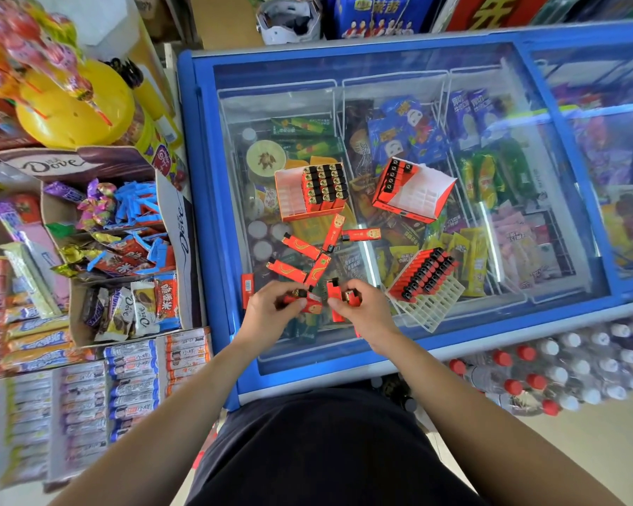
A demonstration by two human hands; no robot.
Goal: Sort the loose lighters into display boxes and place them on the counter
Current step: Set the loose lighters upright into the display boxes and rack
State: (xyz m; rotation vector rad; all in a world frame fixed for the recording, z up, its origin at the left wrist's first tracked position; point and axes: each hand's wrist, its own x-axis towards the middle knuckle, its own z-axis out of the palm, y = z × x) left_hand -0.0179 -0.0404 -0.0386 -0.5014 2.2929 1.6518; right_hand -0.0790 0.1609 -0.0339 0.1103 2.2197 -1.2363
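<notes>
both left grip (271, 309) and right grip (363, 309) pinch lighters (310, 304), loose lighters (301, 247) just beyond

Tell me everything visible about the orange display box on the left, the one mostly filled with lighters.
The display box is an open-topped orange tray, cardboard by its look, with pale dividers inside. Its right part holds upright red lighters with black and gold tops, three columns packed tight; the left cells are empty. It lies flat, slightly turned, on the glass lid of the freezer.
</notes>
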